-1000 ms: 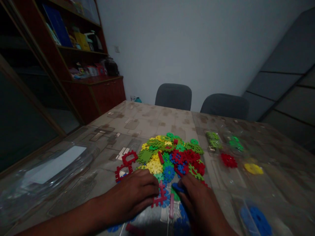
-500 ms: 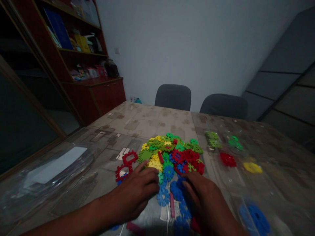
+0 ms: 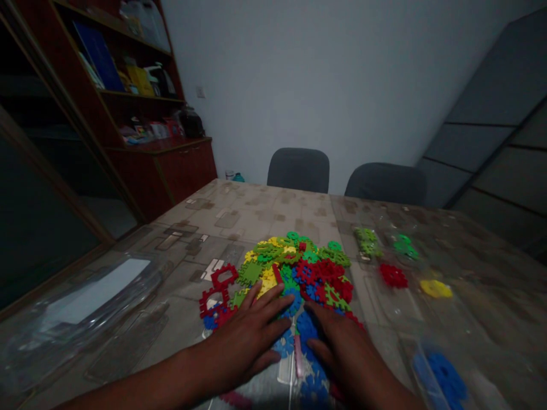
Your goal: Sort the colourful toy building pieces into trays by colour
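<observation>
Plastic interlocking pieces [image 3: 294, 270], heaped low-centre on tabletop [image 3: 256, 210]: left hand [image 3: 250, 339] and right hand [image 3: 342, 347] flat, fingers spread, gripping nothing; sorting stage, next likely pinching one piece.

Two grey chairs [image 3: 298, 169] are set behind the tabletop [image 3: 256, 208]; a wooden bookshelf [image 3: 141, 108] is seen left, clear plastic packaging [image 3: 81, 296] nearby.
</observation>
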{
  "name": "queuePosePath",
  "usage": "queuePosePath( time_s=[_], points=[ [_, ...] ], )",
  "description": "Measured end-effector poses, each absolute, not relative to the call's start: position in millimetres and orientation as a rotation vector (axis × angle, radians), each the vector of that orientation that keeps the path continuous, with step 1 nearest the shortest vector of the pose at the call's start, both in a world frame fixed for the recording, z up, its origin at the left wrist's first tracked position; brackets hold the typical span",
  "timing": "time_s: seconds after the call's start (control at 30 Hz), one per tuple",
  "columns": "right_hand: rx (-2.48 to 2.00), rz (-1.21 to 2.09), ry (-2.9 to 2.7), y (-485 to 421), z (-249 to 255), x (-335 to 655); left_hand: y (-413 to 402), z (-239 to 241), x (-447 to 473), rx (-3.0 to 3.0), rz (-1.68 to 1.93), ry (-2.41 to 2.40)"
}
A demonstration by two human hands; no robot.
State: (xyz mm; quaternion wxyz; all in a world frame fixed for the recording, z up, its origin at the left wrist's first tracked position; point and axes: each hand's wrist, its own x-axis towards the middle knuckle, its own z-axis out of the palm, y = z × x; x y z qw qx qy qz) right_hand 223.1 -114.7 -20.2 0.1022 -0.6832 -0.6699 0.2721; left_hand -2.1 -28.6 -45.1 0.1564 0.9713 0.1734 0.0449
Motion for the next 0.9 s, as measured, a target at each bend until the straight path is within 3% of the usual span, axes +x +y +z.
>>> queuePosePath(
  time_s=[0.3,0.63,0.9],
  points=[
    [-1.952,0.716,-1.886,-120.0,-36.2,226.6,-26.9,-56.8,-5.0,2.747,0.228,0.451],
    [-1.946,0.758,-1.849,-118.5,-8.6,245.2,-31.3,-41.4,-4.2,2.525,0.561,0.427],
    [-2.0,0.963,-2.026,-126.9,-25.2,253.2,-37.1,-31.4,-12.7,2.428,0.346,0.428]
  ],
)
